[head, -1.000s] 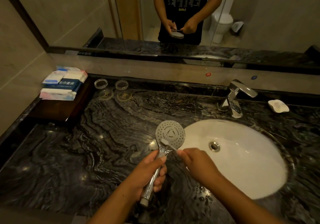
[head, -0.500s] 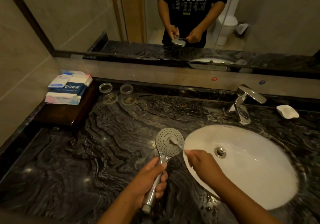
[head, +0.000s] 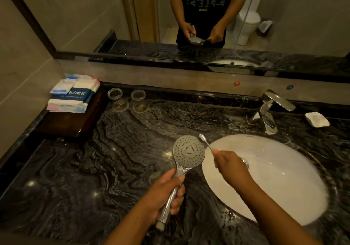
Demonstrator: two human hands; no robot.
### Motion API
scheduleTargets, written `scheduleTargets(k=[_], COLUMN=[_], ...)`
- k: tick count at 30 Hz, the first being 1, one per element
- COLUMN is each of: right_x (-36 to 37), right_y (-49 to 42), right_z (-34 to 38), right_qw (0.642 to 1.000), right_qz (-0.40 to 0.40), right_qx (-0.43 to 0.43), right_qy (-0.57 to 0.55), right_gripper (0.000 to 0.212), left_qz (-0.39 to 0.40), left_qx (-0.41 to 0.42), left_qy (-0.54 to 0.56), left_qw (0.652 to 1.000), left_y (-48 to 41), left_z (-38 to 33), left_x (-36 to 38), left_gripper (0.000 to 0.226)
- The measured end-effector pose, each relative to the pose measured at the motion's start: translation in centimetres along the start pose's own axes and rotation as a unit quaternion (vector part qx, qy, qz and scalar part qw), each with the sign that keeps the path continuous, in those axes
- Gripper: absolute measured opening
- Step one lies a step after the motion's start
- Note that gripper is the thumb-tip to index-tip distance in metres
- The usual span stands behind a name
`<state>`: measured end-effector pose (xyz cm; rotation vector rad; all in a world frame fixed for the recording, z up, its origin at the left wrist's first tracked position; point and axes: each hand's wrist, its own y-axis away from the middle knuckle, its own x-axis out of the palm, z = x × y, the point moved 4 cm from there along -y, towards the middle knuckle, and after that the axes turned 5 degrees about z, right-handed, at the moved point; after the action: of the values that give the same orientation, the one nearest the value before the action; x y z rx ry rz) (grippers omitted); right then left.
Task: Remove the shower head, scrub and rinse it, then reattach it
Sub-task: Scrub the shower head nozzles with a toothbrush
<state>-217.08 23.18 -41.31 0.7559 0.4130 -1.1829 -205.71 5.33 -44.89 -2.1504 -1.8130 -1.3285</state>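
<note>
Bathroom: washbasin, tap, mirror, reflected toilet

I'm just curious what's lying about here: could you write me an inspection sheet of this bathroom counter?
Surface: dark veined marble counter, white basin set in.
Job's things: shower head, detached, face up; toothbrush, bristles just off its rim.
Clutter: towel packs on a dark tray, two glasses, soap dish.
Hands: left hand grips the shower head's handle; right hand pinches the toothbrush.
Cables: nothing seen.
Surroundings: faucet, mirror, tiled wall.
</note>
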Motion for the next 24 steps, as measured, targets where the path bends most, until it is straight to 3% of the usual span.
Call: scheduleTargets(k=[2, 6, 11, 16, 20, 24], right_x=[0.4, 4.4, 3.0, 4.4, 7.1, 10.3], right_y=[0.4, 3.9, 1.8, -0.4, -1.5, -2.2], right_z=[0.1, 0.0, -0.1, -1.6, -3.6, -5.1], right_qw=[1.000, 0.985, 0.996, 0.999, 0.992, 0.977], right_qz=[0.016, 0.139, 0.081, 0.035, 0.051, 0.089], right_qx=[-0.004, -0.074, -0.034, 0.017, 0.083, 0.154], right_qy=[0.002, 0.071, 0.015, -0.037, -0.085, -0.113], right_gripper=[0.053, 0.052, 0.053, 0.053, 0.052, 0.035], left_qz=[0.004, -0.011, -0.018, -0.033, -0.049, -0.068], left_qx=[0.000, -0.005, -0.011, -0.004, -0.004, -0.008], left_qy=[-0.001, -0.001, 0.005, 0.005, 0.021, 0.035], left_qw=[1.000, 1.000, 1.000, 0.999, 0.999, 0.997], left_y=[-0.1, 0.0, 0.6, 1.5, 2.2, 2.7], left_z=[0.0, 0.2, 0.9, 1.3, 1.9, 2.6], left_x=[0.1, -0.5, -1.1, -2.0, -3.1, -4.0], left_gripper=[0.002, 0.017, 0.030, 0.029, 0.029, 0.027])
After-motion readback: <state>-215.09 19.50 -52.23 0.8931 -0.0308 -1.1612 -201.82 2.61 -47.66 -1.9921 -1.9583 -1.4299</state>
